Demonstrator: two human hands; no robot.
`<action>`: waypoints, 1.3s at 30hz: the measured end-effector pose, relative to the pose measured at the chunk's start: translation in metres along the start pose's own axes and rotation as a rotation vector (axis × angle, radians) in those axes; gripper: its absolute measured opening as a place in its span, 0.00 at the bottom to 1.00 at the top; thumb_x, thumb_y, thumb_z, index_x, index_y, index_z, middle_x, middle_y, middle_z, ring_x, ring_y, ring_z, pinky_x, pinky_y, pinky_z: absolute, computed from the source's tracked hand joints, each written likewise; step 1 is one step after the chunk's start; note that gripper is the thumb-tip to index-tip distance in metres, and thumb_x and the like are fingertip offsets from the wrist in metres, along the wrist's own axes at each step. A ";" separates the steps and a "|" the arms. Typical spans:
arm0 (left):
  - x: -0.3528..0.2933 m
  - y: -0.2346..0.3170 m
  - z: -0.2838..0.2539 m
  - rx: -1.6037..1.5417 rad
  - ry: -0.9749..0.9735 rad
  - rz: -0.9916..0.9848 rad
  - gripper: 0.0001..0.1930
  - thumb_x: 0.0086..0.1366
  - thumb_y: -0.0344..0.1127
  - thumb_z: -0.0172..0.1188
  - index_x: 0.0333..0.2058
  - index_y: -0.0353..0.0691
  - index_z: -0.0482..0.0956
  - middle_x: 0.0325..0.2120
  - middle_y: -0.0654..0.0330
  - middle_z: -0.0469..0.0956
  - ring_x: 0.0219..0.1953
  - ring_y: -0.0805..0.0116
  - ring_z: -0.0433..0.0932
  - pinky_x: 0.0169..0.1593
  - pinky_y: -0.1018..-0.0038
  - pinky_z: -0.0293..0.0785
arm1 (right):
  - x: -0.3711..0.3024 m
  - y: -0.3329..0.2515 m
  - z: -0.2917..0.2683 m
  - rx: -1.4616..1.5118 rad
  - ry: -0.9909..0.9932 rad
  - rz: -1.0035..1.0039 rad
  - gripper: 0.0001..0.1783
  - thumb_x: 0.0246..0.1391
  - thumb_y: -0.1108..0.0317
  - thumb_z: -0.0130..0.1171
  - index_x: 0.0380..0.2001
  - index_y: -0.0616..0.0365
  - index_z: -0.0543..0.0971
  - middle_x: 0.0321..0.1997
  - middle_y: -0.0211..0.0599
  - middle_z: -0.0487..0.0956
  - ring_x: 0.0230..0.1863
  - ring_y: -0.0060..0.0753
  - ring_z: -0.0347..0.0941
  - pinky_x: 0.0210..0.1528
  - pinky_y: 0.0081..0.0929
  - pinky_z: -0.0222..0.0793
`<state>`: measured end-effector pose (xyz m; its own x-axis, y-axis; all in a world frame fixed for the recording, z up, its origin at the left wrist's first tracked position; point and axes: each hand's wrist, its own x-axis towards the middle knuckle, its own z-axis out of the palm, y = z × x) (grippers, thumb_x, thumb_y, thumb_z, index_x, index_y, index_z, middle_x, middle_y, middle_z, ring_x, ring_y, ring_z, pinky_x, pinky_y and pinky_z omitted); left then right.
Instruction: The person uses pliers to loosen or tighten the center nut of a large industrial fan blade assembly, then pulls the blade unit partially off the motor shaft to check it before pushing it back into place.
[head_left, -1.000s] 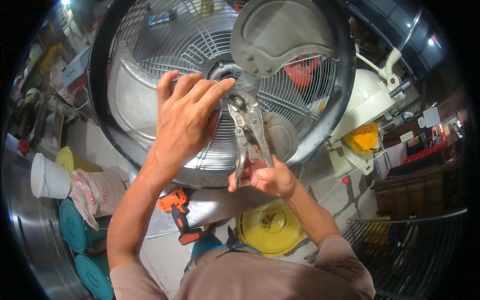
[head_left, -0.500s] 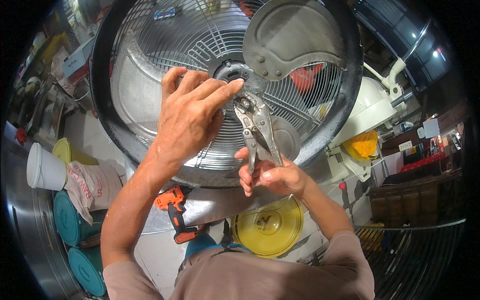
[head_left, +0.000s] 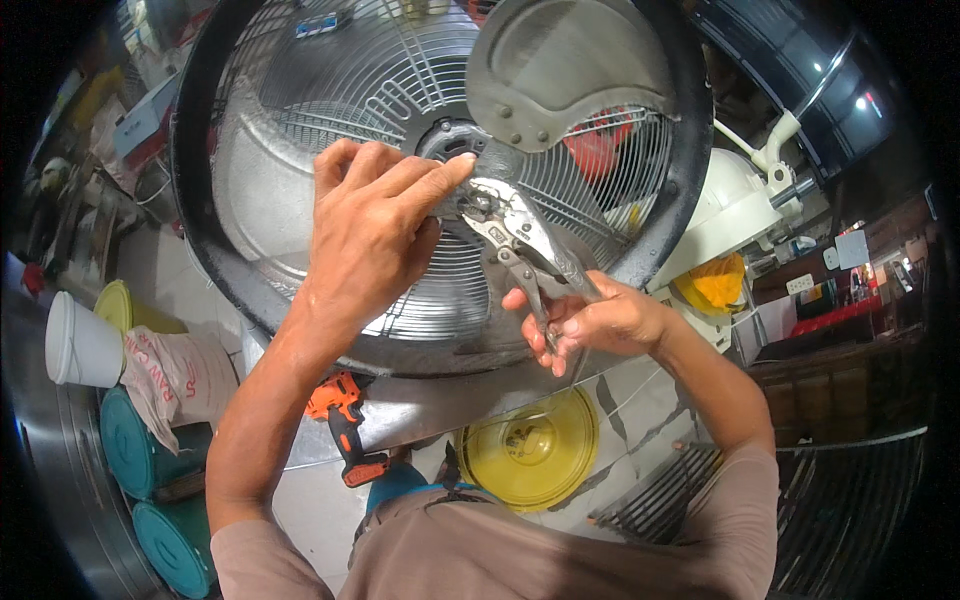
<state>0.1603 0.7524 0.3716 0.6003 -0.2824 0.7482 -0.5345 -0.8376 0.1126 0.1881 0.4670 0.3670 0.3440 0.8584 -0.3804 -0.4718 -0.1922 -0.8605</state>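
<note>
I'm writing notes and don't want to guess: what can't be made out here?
All in the head view:
What the locking pliers bite near the fan hub: too small and dark.
What lies beneath the left hand: hidden by the hand itself.
The top of the black fan ring: cut off by the upper edge.
The small blue-and-white object: too small to identify.

The person's bare left hand (head_left: pixel 370 220) arches knuckles-up, index finger (head_left: pixel 442 183) extended; the bare right hand (head_left: pixel 615 318) curls half-closed.
</note>
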 end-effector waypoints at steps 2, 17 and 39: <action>0.000 -0.001 0.001 0.004 0.009 0.016 0.32 0.45 0.23 0.65 0.53 0.49 0.79 0.38 0.68 0.81 0.42 0.66 0.75 0.55 0.63 0.59 | 0.002 0.011 0.000 0.029 0.007 -0.045 0.35 0.53 0.71 0.54 0.66 0.64 0.62 0.44 0.39 0.77 0.42 0.31 0.77 0.42 0.28 0.77; -0.012 0.002 -0.009 -0.157 -0.057 -0.067 0.42 0.42 0.25 0.70 0.61 0.46 0.70 0.46 0.64 0.78 0.47 0.63 0.75 0.54 0.63 0.58 | 0.117 0.107 0.080 0.626 -0.306 -0.666 0.41 0.57 0.73 0.49 0.73 0.51 0.49 0.68 0.46 0.65 0.70 0.54 0.59 0.66 0.61 0.60; 0.003 0.013 0.029 -0.218 0.100 -0.029 0.12 0.53 0.22 0.70 0.36 0.37 0.80 0.39 0.57 0.77 0.43 0.62 0.77 0.46 0.69 0.73 | -0.144 0.255 -0.093 -0.868 1.461 0.199 0.27 0.58 0.66 0.57 0.59 0.65 0.68 0.37 0.51 0.80 0.36 0.50 0.78 0.41 0.42 0.74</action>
<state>0.1722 0.7269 0.3566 0.5610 -0.2028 0.8026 -0.6401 -0.7211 0.2651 0.0939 0.2502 0.1713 0.9725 -0.2291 -0.0421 -0.2195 -0.8409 -0.4947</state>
